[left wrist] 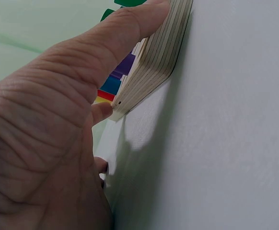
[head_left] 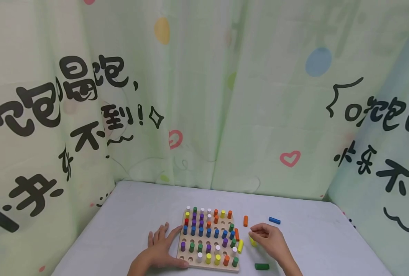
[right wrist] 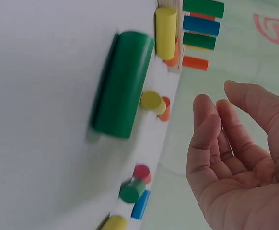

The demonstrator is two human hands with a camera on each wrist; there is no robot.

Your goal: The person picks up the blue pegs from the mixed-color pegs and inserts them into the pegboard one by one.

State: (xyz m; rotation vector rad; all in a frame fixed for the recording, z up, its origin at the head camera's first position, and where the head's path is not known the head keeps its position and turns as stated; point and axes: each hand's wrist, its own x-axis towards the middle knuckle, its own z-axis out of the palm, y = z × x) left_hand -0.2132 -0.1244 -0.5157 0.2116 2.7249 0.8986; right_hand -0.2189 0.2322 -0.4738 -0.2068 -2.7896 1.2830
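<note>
A light wooden pegboard [head_left: 204,267] holds rows of coloured pegs, including a full row of blue ones [head_left: 201,231]. My left hand [head_left: 159,249] rests spread along its left side. The left thumb [left wrist: 130,21] touches the near corner and another fingertip meets the side farther back. Right of the board, my right hand [head_left: 269,239] hovers over a yellow peg [head_left: 252,242], which it partly hides. In the right wrist view, its thumb and bent fingers stand apart with nothing between them. A green peg [right wrist: 125,84] lies on the table below that hand.
Beside the board's right edge lie an orange peg [head_left: 237,234] and a yellow peg [head_left: 240,246]. Farther back are another orange peg [head_left: 245,221] and a blue peg [head_left: 274,220]. The right wrist view also shows a red peg [right wrist: 142,173]. Printed curtains surround the white table [head_left: 121,214].
</note>
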